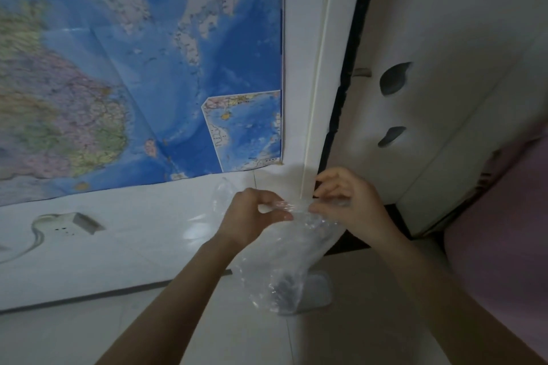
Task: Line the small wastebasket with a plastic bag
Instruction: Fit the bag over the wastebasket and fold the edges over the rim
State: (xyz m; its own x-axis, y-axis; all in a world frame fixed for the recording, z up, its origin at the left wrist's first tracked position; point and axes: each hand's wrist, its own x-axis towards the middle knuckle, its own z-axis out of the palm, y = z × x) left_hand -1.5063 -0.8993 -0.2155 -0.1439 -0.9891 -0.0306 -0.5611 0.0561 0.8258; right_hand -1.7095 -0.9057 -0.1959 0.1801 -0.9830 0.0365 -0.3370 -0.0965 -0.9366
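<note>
A clear, crinkled plastic bag [278,264] hangs in the air in front of me. My left hand [252,216] pinches its top edge between thumb and fingers. My right hand [347,201] pinches the same edge just to the right, so the two hands hold the bag's mouth between them. Below the bag, on the floor, a small pale wastebasket [320,290] shows partly through and beside the plastic; most of it is hidden by the bag.
A large blue map [142,68] hangs on the white wall ahead. A wall socket [63,228] sits low on the left. A white cabinet [444,98] with oval cut-out handles stands on the right, with pink fabric [510,231] at the far right. The floor is pale tile.
</note>
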